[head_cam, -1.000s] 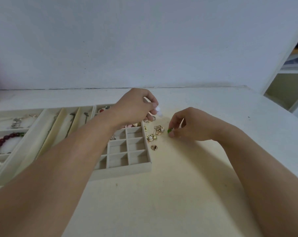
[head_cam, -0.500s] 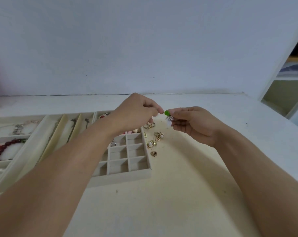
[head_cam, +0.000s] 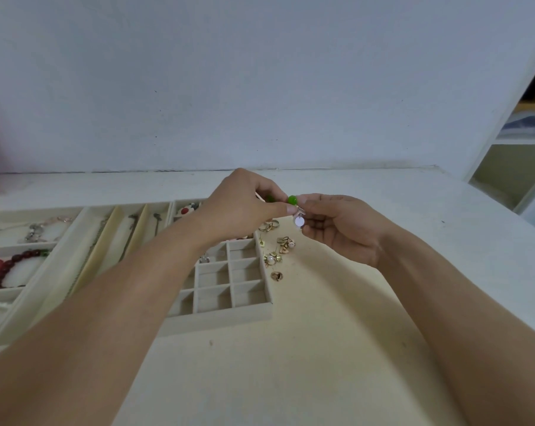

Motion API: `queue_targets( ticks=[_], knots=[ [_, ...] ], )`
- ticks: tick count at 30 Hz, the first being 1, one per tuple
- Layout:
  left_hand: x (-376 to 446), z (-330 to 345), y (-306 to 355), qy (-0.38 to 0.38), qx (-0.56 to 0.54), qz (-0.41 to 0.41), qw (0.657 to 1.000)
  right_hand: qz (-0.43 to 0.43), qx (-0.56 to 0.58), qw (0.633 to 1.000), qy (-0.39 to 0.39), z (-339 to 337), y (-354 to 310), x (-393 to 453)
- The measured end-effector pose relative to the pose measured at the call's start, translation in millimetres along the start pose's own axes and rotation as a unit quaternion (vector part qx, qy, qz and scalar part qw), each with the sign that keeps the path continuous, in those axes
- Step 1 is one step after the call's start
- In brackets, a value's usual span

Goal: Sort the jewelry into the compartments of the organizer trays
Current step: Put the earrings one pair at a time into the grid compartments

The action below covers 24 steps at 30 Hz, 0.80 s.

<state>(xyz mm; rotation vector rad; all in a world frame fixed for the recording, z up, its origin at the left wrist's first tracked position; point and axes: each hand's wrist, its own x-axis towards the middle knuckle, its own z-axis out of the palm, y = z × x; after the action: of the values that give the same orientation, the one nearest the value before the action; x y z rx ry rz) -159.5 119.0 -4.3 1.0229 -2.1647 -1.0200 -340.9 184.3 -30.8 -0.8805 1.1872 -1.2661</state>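
My two hands meet above the table, just past the grid tray's far right corner. My right hand [head_cam: 340,229] pinches a small earring with a green bead [head_cam: 292,199] on top and a pale round disc [head_cam: 299,222] hanging below. My left hand [head_cam: 244,207] pinches a second green piece [head_cam: 269,198] right beside it. Under the hands lies a loose pile of small gold earrings and rings [head_cam: 275,247] on the table. The beige grid tray [head_cam: 223,318] sits left of the pile, most of its small compartments bare.
A long-slot tray [head_cam: 85,241] holds chains and thin necklaces. At far left another tray [head_cam: 2,247] holds a dark red bead bracelet [head_cam: 5,267] and silver pieces. The wall runs along the table's back edge. Shelving stands at the right.
My right hand lifted the green earring off the table and brought it up to my left hand. Both hands now hold their pieces together above the pile.
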Motion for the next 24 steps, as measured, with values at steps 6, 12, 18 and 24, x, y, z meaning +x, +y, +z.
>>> queue_targets(
  ticks=[6,12,18,24],
  knots=[
    [2.2,3.0,-3.4,0.006,0.012,-0.003,1.000,-0.054,-0.084,0.995,0.031,0.7,3.1,0.2],
    [4.0,2.4,-7.1,0.022,0.027,-0.019,0.999,-0.069,-0.148,0.986,0.012,4.6,3.6,-1.6],
    [1.0,-5.7,-3.5,-0.027,0.043,-0.017,0.999,-0.090,-0.175,0.980,0.024,6.6,8.4,-0.7],
    [-3.3,-44.6,-2.4,0.037,0.036,-0.018,0.999,-0.138,-0.219,0.966,0.019,14.1,6.7,-3.6]
  ],
)
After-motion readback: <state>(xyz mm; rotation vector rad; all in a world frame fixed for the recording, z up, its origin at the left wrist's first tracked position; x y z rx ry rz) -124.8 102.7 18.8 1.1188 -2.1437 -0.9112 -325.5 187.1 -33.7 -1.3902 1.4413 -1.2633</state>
